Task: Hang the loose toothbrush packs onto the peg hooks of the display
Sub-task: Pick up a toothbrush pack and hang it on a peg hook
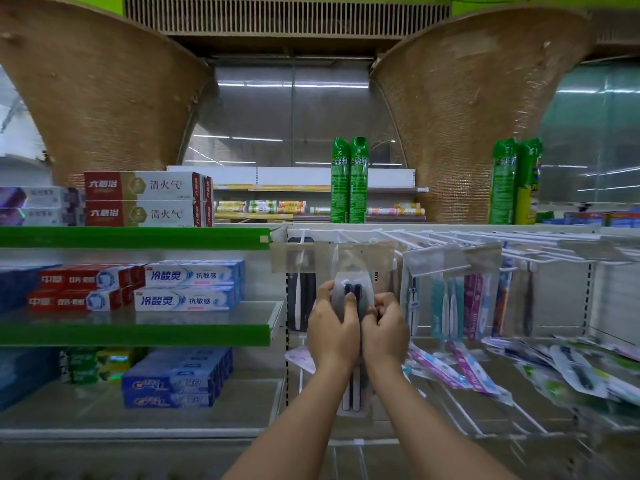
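A clear toothbrush pack [353, 271] with two dark-headed brushes stands upright in front of the display, its top reaching up to a white peg hook [346, 237]. My left hand [332, 327] grips the pack's left side with the thumb across its front. My right hand [382, 329] pinches its right edge. The pack's lower end shows between my forearms. Loose toothbrush packs [568, 368] lie in a heap on the lower shelf to the right. Several packs [450, 306] hang from the pegs to the right.
White peg hooks [485, 242] jut toward me along the top rail, some with clear label flaps. A dark pack [300, 292] hangs just left of my hands. Toothpaste boxes [188, 287] fill the green-edged shelves on the left. Green spray cans [349, 181] stand on top.
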Demonstrator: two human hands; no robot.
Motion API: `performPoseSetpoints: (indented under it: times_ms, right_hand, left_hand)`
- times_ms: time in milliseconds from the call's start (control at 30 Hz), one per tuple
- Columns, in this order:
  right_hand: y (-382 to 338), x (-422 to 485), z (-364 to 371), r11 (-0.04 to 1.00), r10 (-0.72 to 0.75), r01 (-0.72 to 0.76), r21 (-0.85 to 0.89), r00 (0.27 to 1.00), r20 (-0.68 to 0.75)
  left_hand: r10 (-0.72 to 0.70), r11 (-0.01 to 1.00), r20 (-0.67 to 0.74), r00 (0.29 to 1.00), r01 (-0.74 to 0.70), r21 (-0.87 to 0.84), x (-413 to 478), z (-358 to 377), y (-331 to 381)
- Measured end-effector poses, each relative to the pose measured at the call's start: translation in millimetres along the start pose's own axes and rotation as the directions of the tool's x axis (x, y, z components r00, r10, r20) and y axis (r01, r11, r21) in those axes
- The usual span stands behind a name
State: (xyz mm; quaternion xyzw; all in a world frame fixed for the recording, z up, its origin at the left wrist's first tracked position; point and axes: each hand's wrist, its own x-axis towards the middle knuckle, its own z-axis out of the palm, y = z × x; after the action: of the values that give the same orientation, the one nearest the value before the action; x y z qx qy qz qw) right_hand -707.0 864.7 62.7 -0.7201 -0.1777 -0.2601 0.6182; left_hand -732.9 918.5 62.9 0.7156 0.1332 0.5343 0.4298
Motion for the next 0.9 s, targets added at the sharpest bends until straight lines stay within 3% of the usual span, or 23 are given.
performPoseSetpoints:
  times_ms: [333,633,900]
  right_hand:
    - [3,15,-15,1.000,0.014,-0.014,-0.004,0.995,0.103]
    - [-3,19,-18,0.997,0.007,-0.011,0.077,0.999,0.044]
    - [9,34,-20,0.989,0.127,-0.112,-0.092,0.976,0.176]
  left_hand:
    - [-0.017,0.999,-0.008,1.000,0.017,0.031,-1,12,8]
    - [-0.050,0.998,-0.047,0.998,0.048,-0.052,7,19,12]
    - [-0.183,0.979,0.057,0.982,0.187,-0.079,6,24,2]
